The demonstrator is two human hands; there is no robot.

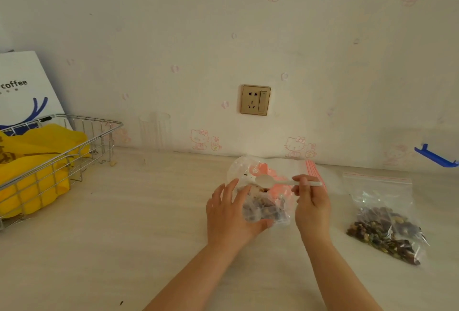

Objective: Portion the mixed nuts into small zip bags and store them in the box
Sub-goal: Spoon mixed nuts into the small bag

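Observation:
A small clear zip bag (pixel 267 208) partly filled with dark mixed nuts stands at the table's middle. My left hand (pixel 229 213) holds its left side, thumb under the bottom and fingers along the edge. My right hand (pixel 311 201) pinches the handle of a white plastic spoon (pixel 268 181), whose bowl hovers over the bag's mouth. A larger zip bag of mixed nuts (pixel 383 226) lies to the right of my right hand. A stack of flat zip bags with pink strips (pixel 310 169) lies behind the small bag.
A wire basket (pixel 82 151) with yellow plastic bags stands at the left, with a white coffee paper bag (pixel 22 87) behind it. A clear glass (pixel 155 134) stands near the wall. A clear box with a blue latch (pixel 434 155) sits at the far right. A wall socket (pixel 255 100) is above.

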